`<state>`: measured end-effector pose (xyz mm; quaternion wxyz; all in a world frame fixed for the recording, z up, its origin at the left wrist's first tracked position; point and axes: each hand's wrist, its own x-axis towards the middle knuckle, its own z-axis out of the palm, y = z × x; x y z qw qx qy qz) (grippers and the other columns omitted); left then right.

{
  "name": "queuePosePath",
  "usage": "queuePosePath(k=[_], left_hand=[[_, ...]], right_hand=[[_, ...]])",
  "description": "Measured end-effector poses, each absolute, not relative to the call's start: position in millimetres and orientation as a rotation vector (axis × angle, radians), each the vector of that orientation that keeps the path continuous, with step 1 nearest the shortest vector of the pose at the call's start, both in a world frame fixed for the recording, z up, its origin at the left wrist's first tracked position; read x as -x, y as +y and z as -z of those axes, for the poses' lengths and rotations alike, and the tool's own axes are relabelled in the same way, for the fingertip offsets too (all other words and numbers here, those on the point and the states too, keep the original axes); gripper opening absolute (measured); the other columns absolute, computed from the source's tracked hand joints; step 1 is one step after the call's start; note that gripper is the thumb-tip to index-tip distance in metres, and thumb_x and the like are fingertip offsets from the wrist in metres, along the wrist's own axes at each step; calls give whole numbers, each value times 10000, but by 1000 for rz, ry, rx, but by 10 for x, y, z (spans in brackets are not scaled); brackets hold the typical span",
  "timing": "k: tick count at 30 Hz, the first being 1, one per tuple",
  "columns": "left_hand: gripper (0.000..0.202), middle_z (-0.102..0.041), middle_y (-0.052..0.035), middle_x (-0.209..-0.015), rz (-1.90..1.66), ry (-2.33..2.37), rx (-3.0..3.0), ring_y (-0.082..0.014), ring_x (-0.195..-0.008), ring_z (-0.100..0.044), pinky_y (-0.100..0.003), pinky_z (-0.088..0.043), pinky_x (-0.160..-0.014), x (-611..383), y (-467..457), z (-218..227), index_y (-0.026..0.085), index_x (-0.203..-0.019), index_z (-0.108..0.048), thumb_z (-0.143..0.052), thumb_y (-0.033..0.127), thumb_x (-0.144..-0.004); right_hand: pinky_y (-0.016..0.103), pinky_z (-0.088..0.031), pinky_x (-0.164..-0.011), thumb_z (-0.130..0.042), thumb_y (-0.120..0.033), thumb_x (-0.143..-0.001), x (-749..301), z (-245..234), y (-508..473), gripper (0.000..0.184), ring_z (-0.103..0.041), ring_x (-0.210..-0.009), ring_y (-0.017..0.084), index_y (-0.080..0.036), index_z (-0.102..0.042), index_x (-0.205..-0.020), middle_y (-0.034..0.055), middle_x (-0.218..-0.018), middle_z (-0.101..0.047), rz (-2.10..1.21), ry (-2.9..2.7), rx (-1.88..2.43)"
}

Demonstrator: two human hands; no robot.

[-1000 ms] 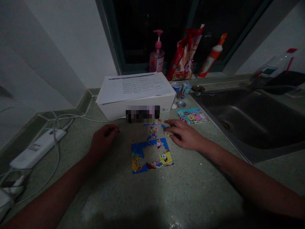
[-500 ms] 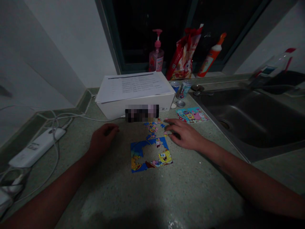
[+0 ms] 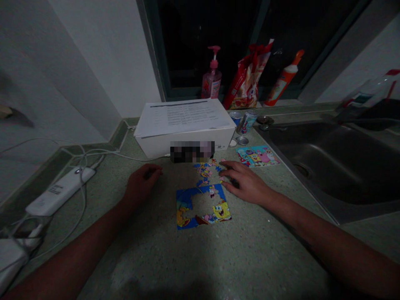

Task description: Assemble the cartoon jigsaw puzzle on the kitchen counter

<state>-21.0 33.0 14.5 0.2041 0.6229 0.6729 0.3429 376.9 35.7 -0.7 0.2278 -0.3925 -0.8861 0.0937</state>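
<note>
Border of a flat cartoon jigsaw, blue with yellow figures [image 3: 221, 210], lies on the speckled green countertop [image 3: 200, 258]. Its outer edge looks joined on all four sides; the middle is unfilled, bare counter showing through, so I judge the frame done and the inside left. At 12 o'clock from it sits a jumble of small multicoloured loose pieces [image 3: 204, 170], unplaced.

At 2 o'clock the bare right hand [image 3: 242, 181] is open, fingers spread beside those pieces; whether a fingertip touches one I cannot tell. At 10 o'clock the left hand [image 3: 142, 180] is half curled, well apart from the jigsaw; its grip, or anything in it, is unclear.

Beyond the right hand, towards 1 o'clock, lies a turquoise cartoon picture [image 3: 258, 156]. Pixelation hides an object before the white box [image 3: 150, 146]; dim light blurs individual piece shapes, and both forearms are cut off.
</note>
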Motion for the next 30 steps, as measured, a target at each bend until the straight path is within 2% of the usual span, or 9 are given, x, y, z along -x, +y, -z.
queuePosePath(k=[6, 11, 16, 20, 25, 30], left_hand=[[377, -852, -69, -965, -967, 1871, -1734, -312, -972, -791, -464, -597, -1002, 201, 340, -144, 254, -959, -785, -613, 565, -833], [370, -851, -62, -935, -963, 1868, -1732, -308, -953, -791, -449, -599, -985, 208, 346, -135, 258, -949, -780, -609, 565, -834], [367, -852, -55, -939, -978, 1861, -1752, -298, -945, -792, -436, -607, -977, 228, 345, -112, 255, -955, -781, -607, 557, -841], [359, -856, -56, -956, -966, 1872, -1755, -299, -957, -791, -442, -607, -985, 221, 338, -120, 252, -956, -784, -609, 548, -853], [342, -856, -49, -934, -982, 1851, -1742, -287, -922, -791, -411, -619, -922, 202, 329, -143, 249, -960, -783, -618, 527, -847], [327, -857, -44, -945, -974, 1851, -1756, -286, -948, -790, -405, -619, -944, 194, 323, -158, 253, -953, -786, -620, 515, -852]], right_hand=[[587, -560, -1162, -659, -293, -1036, -3749, -5, 349, 217, -634, -1426, 354, -213, -736, -1222, 203, -1525, -636, -308, -2402, 1085], [583, -556, -1155, -686, -263, -1005, -3746, -10, 358, 193, -646, -1407, 342, -239, -727, -1192, 175, -1475, -677, -343, -2356, 1062], [537, -579, -1065, -687, -225, -978, -3733, -38, 379, 151, -729, -1187, 306, -261, -728, -1119, 96, -1187, -797, -398, -2330, 1017], [466, -586, -970, -665, -211, -970, -3713, -79, 361, 124, -741, -1063, 276, -257, -735, -1061, 74, -1094, -809, -470, -2308, 1038], [394, -590, -833, -662, -230, -966, -3682, -109, 317, 76, -736, -911, 233, -245, -737, -975, 63, -981, -796, -593, -2250, 1050], [350, -581, -744, -679, -263, -952, -3667, -101, 291, 62, -725, -800, 204, -241, -733, -930, 45, -908, -787, -709, -2141, 1141]])
